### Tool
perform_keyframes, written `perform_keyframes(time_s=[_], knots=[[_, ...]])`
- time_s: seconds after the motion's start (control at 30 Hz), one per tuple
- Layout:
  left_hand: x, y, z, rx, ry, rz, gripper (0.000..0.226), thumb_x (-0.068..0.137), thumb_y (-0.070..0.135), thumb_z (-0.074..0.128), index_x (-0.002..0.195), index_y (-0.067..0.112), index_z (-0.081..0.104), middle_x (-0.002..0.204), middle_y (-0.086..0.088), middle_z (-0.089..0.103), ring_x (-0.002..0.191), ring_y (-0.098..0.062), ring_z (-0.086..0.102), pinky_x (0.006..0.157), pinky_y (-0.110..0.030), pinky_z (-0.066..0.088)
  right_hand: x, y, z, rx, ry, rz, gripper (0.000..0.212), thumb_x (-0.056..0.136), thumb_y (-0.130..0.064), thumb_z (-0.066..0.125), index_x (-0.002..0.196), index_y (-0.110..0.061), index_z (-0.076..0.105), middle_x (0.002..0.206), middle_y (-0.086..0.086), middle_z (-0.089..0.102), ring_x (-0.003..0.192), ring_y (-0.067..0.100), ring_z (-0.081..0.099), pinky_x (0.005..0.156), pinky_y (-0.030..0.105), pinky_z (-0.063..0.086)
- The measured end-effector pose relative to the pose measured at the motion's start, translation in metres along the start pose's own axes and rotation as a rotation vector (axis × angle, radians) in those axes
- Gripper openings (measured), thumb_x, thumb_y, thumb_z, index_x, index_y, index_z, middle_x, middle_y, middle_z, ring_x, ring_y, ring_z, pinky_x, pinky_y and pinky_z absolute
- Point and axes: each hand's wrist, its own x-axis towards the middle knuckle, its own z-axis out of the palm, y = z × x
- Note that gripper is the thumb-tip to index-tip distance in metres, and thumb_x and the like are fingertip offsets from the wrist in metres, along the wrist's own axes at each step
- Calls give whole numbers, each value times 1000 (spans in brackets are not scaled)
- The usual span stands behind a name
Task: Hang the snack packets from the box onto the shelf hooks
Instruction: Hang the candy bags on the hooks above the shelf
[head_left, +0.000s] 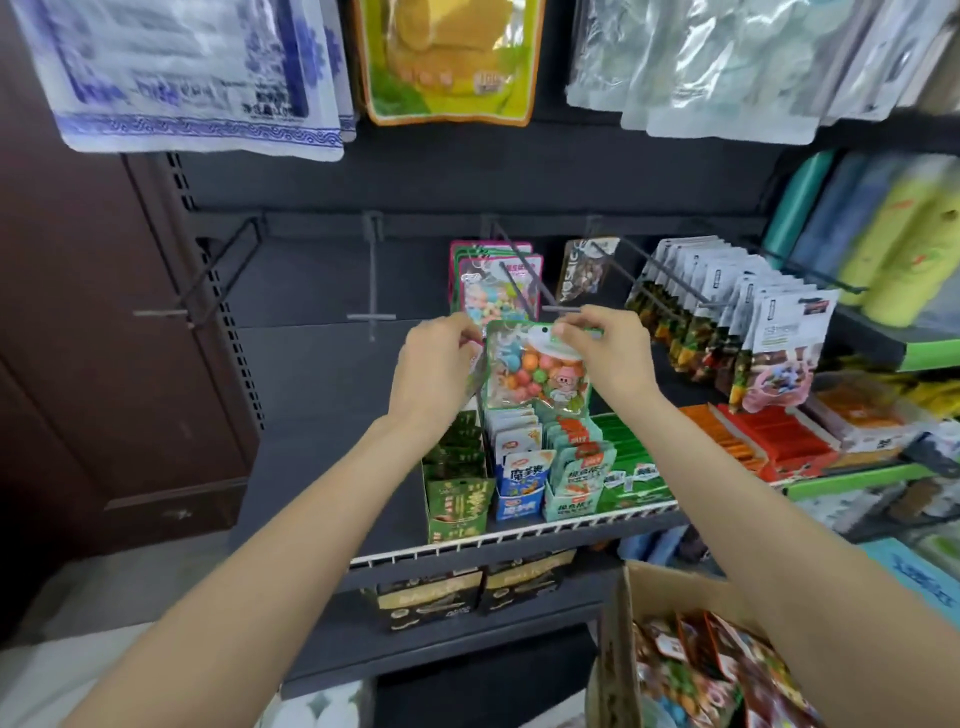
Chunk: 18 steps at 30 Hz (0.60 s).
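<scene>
A see-through snack packet (535, 371) with a green top and coloured balls inside hangs upright between my two hands. My left hand (439, 366) pinches its upper left corner and my right hand (608, 348) pinches its top right edge. The packet's top sits just below the front tip of a dark shelf hook (514, 278), which carries several like packets (493, 283) further back. The cardboard box (623, 639) stands at the bottom right, with several more packets (696, 670) lying in it.
Two bare hooks (371, 275) (208, 283) stick out to the left. To the right, hooks hold one dark packet (584, 270) and a row of white packets (727, 312). Small snack boxes (524, 467) stand on the shelf below, behind a white wire rail (519, 532). Large bags hang overhead.
</scene>
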Motion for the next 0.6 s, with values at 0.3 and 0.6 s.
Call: perform_keyframes(time_s=[0.3, 0.6], knots=[[10, -7, 5, 129, 41, 75, 17, 92, 4, 54, 102, 10, 67, 97, -8, 68, 94, -24, 58, 82, -41, 48, 19, 10, 19, -178, 58, -35, 9, 89, -27, 63, 90, -20, 69, 76, -1, 61, 70, 17, 55, 60, 28, 38], [23, -14, 1, 142, -6, 38, 22, 90, -1, 53, 100, 13, 67, 96, -7, 67, 96, -23, 56, 82, -39, 48, 102, 10, 64, -257, 76, 52, 12, 89, -13, 58, 79, -15, 64, 82, 8, 64, 81, 29, 64, 62, 28, 44]])
